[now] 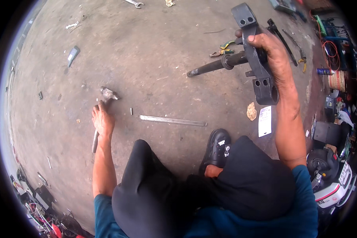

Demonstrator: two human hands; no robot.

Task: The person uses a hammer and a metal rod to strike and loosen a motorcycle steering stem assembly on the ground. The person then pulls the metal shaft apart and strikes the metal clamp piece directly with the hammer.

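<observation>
My right hand [275, 55] is closed round a black motorcycle fork yoke [253, 57], held up off the floor at the right. Its steering stem [210, 68] points left, and round clamp holes show at its lower end. My left hand [103, 122] is wrapped round the handle of a hammer [108, 93] low at the floor, with the head beyond my fingers and the handle's end showing below my palm. Between my hands lie a flat metal bar [172, 120] and a small metal pin [131, 111].
Green-and-yellow pliers [226, 50] lie behind the stem. A white label [265, 121] and a crumpled tan scrap [251, 111] lie below the yoke. A wrench [135, 3] is at the far edge. A white scooter [337, 190] and shop clutter line the right side; motorcycle parts crowd the lower left.
</observation>
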